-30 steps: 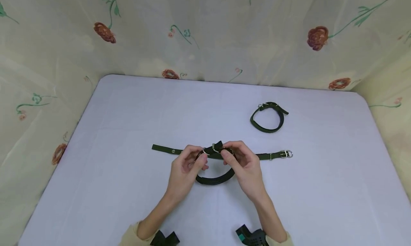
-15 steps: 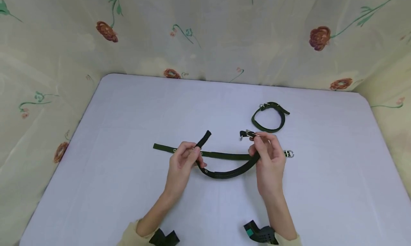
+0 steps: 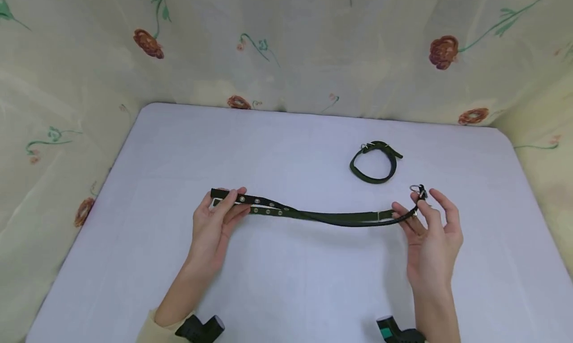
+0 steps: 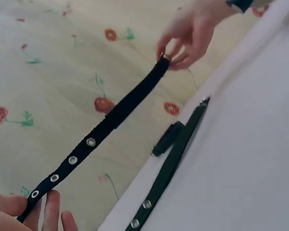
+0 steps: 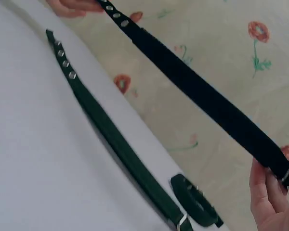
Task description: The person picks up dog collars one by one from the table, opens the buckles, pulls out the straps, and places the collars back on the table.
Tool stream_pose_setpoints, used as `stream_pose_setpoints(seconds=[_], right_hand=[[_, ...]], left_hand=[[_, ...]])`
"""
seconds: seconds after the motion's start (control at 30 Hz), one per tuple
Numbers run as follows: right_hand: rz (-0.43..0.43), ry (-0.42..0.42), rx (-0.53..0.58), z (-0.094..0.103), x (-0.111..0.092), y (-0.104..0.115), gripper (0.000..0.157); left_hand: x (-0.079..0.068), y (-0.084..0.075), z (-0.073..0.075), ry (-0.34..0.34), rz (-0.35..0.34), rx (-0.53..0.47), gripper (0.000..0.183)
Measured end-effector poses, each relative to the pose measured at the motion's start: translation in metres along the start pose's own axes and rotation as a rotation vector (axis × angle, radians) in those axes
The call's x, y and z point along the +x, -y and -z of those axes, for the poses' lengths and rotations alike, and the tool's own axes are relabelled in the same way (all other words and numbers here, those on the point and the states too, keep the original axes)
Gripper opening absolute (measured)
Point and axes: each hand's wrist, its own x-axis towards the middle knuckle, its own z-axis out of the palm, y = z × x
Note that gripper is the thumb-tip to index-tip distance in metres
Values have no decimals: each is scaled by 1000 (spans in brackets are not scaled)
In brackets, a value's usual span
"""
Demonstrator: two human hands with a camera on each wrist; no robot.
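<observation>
Change: since the earlier frames I am seeing the looped strap opened out; my hands are now drawn well apart and it is stretching between them.
Surface: I am working over a pale lilac table with rounded far corners.
Room: a cream curtain printed with red flowers and green stems is hanging close around the table on three sides.
Strap axis: the strap is running left to right across the table, held above it and sagging a little in the middle; the eyelet end is pointing left, the buckle end with its metal ring pointing right and tipping up.
Left hand: my left hand is pinching the eyelet end between thumb and fingers.
Right hand: my right hand is gripping the buckle end with thumb and forefinger, the other fingers spreading loosely.
Second strap: another strap is lying flat on the table directly under the held one, along the same line.
Collar: a buckled collar is lying as a closed loop on the table beyond the right hand, apart from it.
</observation>
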Motion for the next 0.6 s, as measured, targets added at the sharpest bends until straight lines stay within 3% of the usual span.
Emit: stream_pose_setpoints(seconds=[0.1, 0.2, 0.33, 0.43, 0.5, 0.6], right_hand=[[-9, -50, -104, 16, 3, -2, 40], [-19, -57, -296, 29, 7, -4, 40], [8, -2, -870, 40, 12, -6, 33], [74, 51, -1271, 45, 16, -8, 38], [116, 86, -1392, 48, 18, -10, 39], [168, 147, -1479, 51, 19, -12, 40]], left_hand=[[-1, 0, 16, -7, 12, 149, 26], [-5, 1, 28, -13, 28, 384, 32], [-8, -2, 38, -18, 12, 772, 28], [-6, -4, 45, 5, -19, 977, 27], [-5, -5, 48, 31, -36, 1046, 26], [-3, -7, 51, 78, -47, 1123, 25]])
